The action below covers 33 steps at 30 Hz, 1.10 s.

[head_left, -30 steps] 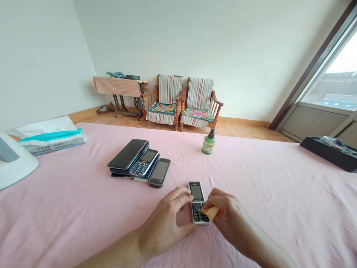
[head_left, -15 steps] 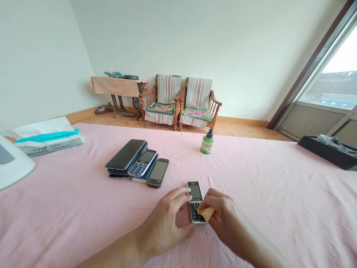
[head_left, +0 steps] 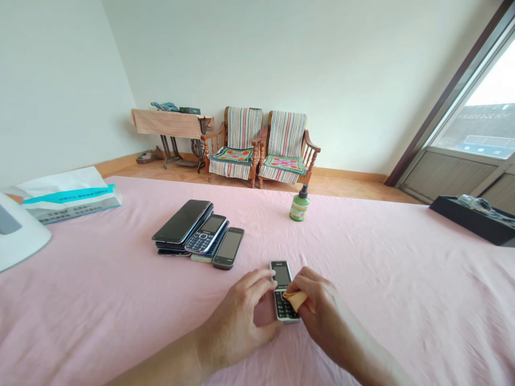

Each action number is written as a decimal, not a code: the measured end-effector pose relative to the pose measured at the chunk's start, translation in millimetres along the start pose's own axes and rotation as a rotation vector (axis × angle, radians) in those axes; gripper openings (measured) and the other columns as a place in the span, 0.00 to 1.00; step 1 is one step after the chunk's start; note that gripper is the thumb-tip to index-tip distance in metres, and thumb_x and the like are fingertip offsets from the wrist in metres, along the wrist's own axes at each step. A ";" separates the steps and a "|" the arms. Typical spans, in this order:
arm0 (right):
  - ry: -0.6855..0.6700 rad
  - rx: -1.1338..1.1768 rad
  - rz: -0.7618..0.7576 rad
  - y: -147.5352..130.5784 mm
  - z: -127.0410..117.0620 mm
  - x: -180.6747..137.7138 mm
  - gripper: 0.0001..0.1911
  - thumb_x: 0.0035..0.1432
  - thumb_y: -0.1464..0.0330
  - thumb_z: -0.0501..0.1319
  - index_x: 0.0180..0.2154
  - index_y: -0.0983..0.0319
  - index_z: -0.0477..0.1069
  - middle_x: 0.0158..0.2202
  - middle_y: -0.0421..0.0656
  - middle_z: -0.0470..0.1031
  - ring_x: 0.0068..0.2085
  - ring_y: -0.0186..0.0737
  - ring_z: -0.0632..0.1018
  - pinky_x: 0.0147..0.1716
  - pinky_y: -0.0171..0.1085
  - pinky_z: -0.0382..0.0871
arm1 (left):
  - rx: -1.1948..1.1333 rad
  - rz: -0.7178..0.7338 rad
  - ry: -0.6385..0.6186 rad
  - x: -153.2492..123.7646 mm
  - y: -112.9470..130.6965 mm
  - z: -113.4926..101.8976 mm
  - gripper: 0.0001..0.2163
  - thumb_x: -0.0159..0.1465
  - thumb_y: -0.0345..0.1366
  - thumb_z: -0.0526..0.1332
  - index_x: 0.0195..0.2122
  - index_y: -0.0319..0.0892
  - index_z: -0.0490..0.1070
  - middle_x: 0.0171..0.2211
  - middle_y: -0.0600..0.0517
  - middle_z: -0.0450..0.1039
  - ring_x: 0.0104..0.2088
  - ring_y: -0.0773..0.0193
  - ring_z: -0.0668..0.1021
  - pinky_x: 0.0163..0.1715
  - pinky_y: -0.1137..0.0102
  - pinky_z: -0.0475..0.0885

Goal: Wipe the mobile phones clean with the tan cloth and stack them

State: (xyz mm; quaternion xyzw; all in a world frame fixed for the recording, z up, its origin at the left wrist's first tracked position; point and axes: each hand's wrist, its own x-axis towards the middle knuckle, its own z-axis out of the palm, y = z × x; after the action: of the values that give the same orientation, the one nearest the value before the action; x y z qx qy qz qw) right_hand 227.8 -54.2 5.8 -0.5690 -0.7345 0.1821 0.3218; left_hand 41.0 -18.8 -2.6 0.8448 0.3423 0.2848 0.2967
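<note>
A black keypad mobile phone (head_left: 281, 275) with a silver edge lies face up on the pink cloth. My left hand (head_left: 240, 312) steadies it, with fingertips on the left edge by the screen and the thumb at the bottom corner. Pinched in my right hand (head_left: 321, 302) is a small folded yellow cleaning cloth (head_left: 296, 301) with a zigzag edge, pressed on the upper keypad. Part of the keys is hidden under the cloth and fingers.
Left of centre lie stacked smartphones (head_left: 182, 221), a blue keypad phone (head_left: 206, 234) and a grey phone (head_left: 228, 247). A green bottle (head_left: 299, 205) stands farther back. Tissues (head_left: 76, 198) lie at the left; a black box (head_left: 470, 221) holds cables at the right.
My right hand has slid the yellow cloth slightly up and left over the keypad, showing more of the lower keys. My left hand and the phone have hardly moved.
</note>
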 end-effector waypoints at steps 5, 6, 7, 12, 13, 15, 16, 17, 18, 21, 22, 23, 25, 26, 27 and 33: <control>-0.030 0.006 0.006 -0.6 -0.9 2.2 0.16 0.43 0.86 0.51 0.28 0.63 0.69 0.30 0.41 0.69 0.31 0.34 0.71 0.30 0.32 0.61 | 0.010 -0.008 -0.015 1.4 1.8 -1.1 0.20 0.51 0.29 0.67 0.46 0.41 0.70 0.55 0.44 0.67 0.56 0.53 0.69 0.56 0.59 0.66; -0.023 0.001 0.006 -0.2 -1.1 2.4 0.16 0.43 0.86 0.51 0.28 0.63 0.69 0.31 0.41 0.69 0.31 0.35 0.71 0.30 0.32 0.61 | 0.011 -0.009 -0.016 1.6 2.5 -1.4 0.20 0.51 0.29 0.67 0.46 0.41 0.70 0.55 0.44 0.67 0.56 0.53 0.69 0.56 0.59 0.66; -0.017 -0.004 0.003 0.1 -1.1 2.4 0.16 0.44 0.86 0.51 0.28 0.63 0.69 0.31 0.41 0.69 0.32 0.35 0.71 0.31 0.32 0.61 | 0.012 -0.010 -0.016 1.6 3.1 -1.6 0.20 0.51 0.29 0.67 0.46 0.41 0.70 0.55 0.44 0.67 0.56 0.53 0.69 0.56 0.59 0.66; -0.086 0.047 -0.020 -2.8 1.0 0.1 0.16 0.44 0.86 0.51 0.26 0.63 0.70 0.31 0.41 0.69 0.31 0.33 0.71 0.29 0.31 0.61 | 0.001 -0.007 -0.013 1.2 3.2 -0.8 0.20 0.50 0.27 0.66 0.45 0.42 0.70 0.54 0.45 0.67 0.56 0.53 0.69 0.56 0.59 0.66; -0.089 0.054 -0.020 -3.4 1.6 0.0 0.16 0.45 0.86 0.51 0.26 0.63 0.69 0.31 0.41 0.69 0.31 0.33 0.71 0.29 0.30 0.61 | -0.003 -0.003 -0.012 1.1 2.9 -0.5 0.20 0.50 0.27 0.66 0.45 0.42 0.70 0.54 0.44 0.68 0.56 0.53 0.69 0.56 0.59 0.66; -0.057 0.046 -0.025 -3.6 2.5 0.7 0.16 0.45 0.86 0.51 0.26 0.63 0.69 0.30 0.41 0.68 0.31 0.33 0.71 0.29 0.31 0.61 | -0.004 0.001 -0.006 1.2 2.3 0.0 0.20 0.50 0.27 0.66 0.45 0.42 0.70 0.54 0.44 0.68 0.56 0.53 0.69 0.56 0.58 0.66; -0.035 0.035 -0.031 -3.4 2.6 1.3 0.16 0.45 0.86 0.51 0.27 0.63 0.69 0.31 0.41 0.68 0.31 0.34 0.71 0.30 0.31 0.61 | -0.003 -0.001 -0.004 1.2 2.2 0.1 0.21 0.49 0.27 0.66 0.45 0.42 0.70 0.54 0.44 0.68 0.56 0.52 0.69 0.56 0.58 0.66; -0.023 0.026 -0.035 -3.0 2.6 1.9 0.16 0.45 0.86 0.51 0.27 0.63 0.69 0.31 0.42 0.68 0.32 0.34 0.71 0.31 0.32 0.61 | -0.003 -0.003 0.000 1.3 2.2 0.1 0.21 0.49 0.27 0.66 0.45 0.42 0.70 0.54 0.45 0.68 0.56 0.52 0.69 0.56 0.58 0.66; -0.023 0.022 -0.037 -2.7 2.3 2.3 0.16 0.44 0.86 0.51 0.27 0.63 0.69 0.31 0.42 0.68 0.32 0.34 0.71 0.31 0.32 0.61 | -0.002 -0.006 0.003 1.3 2.3 0.0 0.21 0.49 0.27 0.66 0.45 0.42 0.70 0.54 0.45 0.67 0.56 0.53 0.69 0.56 0.58 0.66; -0.075 0.037 -0.017 -2.9 0.5 2.3 0.16 0.44 0.86 0.51 0.26 0.63 0.70 0.31 0.41 0.69 0.31 0.34 0.71 0.30 0.31 0.61 | -0.009 -0.012 -0.008 1.5 3.1 -0.6 0.20 0.50 0.27 0.67 0.45 0.42 0.70 0.54 0.45 0.67 0.56 0.53 0.69 0.56 0.59 0.66; -0.085 0.038 -0.007 -3.4 0.0 2.2 0.16 0.44 0.86 0.51 0.26 0.63 0.70 0.30 0.41 0.69 0.31 0.33 0.71 0.30 0.31 0.61 | -0.010 -0.016 -0.015 1.6 3.5 -0.8 0.20 0.50 0.28 0.67 0.45 0.42 0.70 0.54 0.44 0.67 0.56 0.54 0.69 0.56 0.59 0.66; -0.084 0.033 0.001 -4.0 -0.4 2.2 0.16 0.44 0.86 0.51 0.26 0.63 0.70 0.30 0.41 0.69 0.31 0.33 0.71 0.30 0.31 0.61 | -0.010 -0.019 -0.022 1.6 3.8 -1.0 0.20 0.50 0.27 0.67 0.45 0.41 0.70 0.54 0.44 0.67 0.56 0.54 0.69 0.56 0.59 0.65; -0.060 0.013 0.000 -5.3 -0.7 2.6 0.16 0.43 0.86 0.51 0.26 0.63 0.70 0.31 0.42 0.69 0.31 0.34 0.71 0.30 0.32 0.61 | -0.005 -0.023 -0.026 1.7 4.1 -1.1 0.21 0.50 0.27 0.67 0.46 0.41 0.70 0.54 0.44 0.67 0.56 0.54 0.69 0.57 0.60 0.64; -0.053 0.009 -0.008 -5.8 -0.7 2.8 0.16 0.43 0.87 0.51 0.27 0.64 0.70 0.31 0.42 0.69 0.32 0.35 0.71 0.31 0.32 0.61 | -0.002 -0.024 -0.023 1.8 4.2 -1.2 0.21 0.49 0.27 0.66 0.46 0.40 0.70 0.54 0.44 0.67 0.56 0.54 0.69 0.57 0.60 0.64; -0.053 0.012 -0.017 -6.0 -0.7 3.0 0.17 0.43 0.87 0.50 0.27 0.64 0.70 0.31 0.43 0.69 0.32 0.35 0.71 0.31 0.32 0.62 | -0.001 -0.024 -0.022 1.8 4.2 -1.3 0.21 0.49 0.26 0.66 0.46 0.40 0.70 0.55 0.43 0.67 0.56 0.54 0.68 0.57 0.60 0.64; -0.071 0.037 -0.021 -3.9 -0.3 1.8 0.17 0.43 0.87 0.50 0.27 0.63 0.70 0.31 0.41 0.69 0.32 0.34 0.71 0.31 0.32 0.61 | -0.016 -0.024 -0.034 2.1 5.2 -2.8 0.20 0.49 0.26 0.66 0.44 0.40 0.70 0.54 0.44 0.67 0.56 0.54 0.69 0.56 0.61 0.65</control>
State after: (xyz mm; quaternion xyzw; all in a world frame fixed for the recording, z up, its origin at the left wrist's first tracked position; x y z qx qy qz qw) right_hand 225.0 -53.6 9.0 -0.5486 -0.7477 0.2123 0.3080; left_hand 42.4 -19.4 3.4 0.8430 0.3449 0.2696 0.3127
